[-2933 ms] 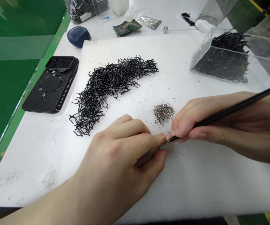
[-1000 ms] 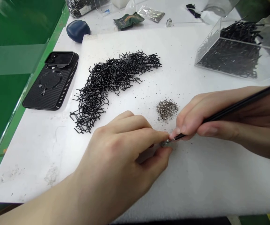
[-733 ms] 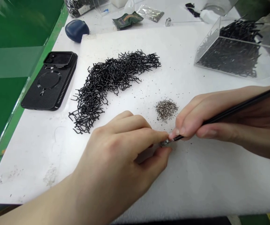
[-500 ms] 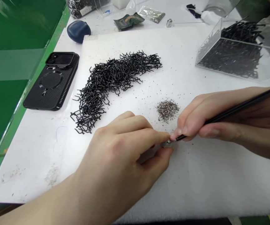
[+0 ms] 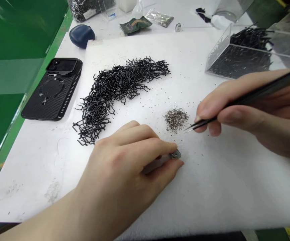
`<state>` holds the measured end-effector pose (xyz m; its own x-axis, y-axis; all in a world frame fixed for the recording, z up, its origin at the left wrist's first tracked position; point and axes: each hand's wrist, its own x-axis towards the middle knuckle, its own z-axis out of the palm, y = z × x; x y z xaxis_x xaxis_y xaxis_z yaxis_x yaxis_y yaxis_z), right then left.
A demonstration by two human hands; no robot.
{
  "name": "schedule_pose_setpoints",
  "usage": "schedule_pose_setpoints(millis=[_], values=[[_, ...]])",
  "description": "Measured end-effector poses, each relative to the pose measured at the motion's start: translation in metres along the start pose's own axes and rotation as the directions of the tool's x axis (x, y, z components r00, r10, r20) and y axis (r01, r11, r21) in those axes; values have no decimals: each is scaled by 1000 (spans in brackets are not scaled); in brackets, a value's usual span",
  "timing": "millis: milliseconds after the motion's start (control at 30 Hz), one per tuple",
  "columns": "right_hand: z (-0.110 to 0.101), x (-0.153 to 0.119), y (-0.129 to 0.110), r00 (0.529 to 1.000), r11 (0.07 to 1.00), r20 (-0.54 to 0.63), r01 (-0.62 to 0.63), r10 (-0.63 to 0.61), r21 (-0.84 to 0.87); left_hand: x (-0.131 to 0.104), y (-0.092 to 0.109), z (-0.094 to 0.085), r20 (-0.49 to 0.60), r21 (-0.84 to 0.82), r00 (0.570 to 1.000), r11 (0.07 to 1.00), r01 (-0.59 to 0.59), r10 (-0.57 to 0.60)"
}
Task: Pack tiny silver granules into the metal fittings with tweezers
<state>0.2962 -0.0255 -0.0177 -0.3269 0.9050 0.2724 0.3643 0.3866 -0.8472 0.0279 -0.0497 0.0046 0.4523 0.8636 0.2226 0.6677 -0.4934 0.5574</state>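
Between thumb and forefinger, my left hand (image 5: pixel 127 164) pinches a small grey metal part (image 5: pixel 176 154) low over the white foam sheet (image 5: pixel 217 194). My right hand (image 5: pixel 245 107) holds black tweezers (image 5: pixel 210 121) like a pen. Their slim silver tips point down and left, apart from the metal part and close to the lower right edge of a pile of tiny shiny metal pieces (image 5: pixel 176 119). Beyond my left hand lies a curved heap of bent black pieces (image 5: pixel 119 82).
A black phone case (image 5: pixel 53 88) and a dark blue rounded object (image 5: pixel 81 35) lie at the left. A clear box of black pieces (image 5: pixel 242 57) stands at the right. At the back are a green packet (image 5: pixel 135 25) and a clear bag (image 5: pixel 161 18).
The tweezers have lifted off the small metal part and moved up toward the shiny pile. My left hand keeps its pinch on the part. The whole view has shifted slightly.
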Motion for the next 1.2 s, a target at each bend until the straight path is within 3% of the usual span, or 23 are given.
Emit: schedule_pose_setpoints(millis=[100,267,467,667,900,1100,1200], values=[[0,5,-1,999,995,36,19,-16,-95,-12,-3,-1,1,-22,1000,1000,15,-14],[-1,10,-4,991,995,131,36,-24,-88,-25,-10,1,-18,-75,999,997,26,-27],[-1,7,-6,991,996,134,29,-18,-81,-28,-12,5,-49,-161,999,987,2,-10],[-1,10,-4,991,998,131,37,-30,-50,-26,-13,-1,20,-176,997,982,-65,69],[-5,2,-6,999,997,45,-6,9,-74,-23,-14,2,-10,-199,999,979,-47,46],[0,1,-12,961,979,275,-85,31,187,-25,-16,2,-26,-168,996,982,-83,80],[1,1,-11,947,968,321,-101,23,228,-23,-16,2,-19,-170,996,981,-89,87]])
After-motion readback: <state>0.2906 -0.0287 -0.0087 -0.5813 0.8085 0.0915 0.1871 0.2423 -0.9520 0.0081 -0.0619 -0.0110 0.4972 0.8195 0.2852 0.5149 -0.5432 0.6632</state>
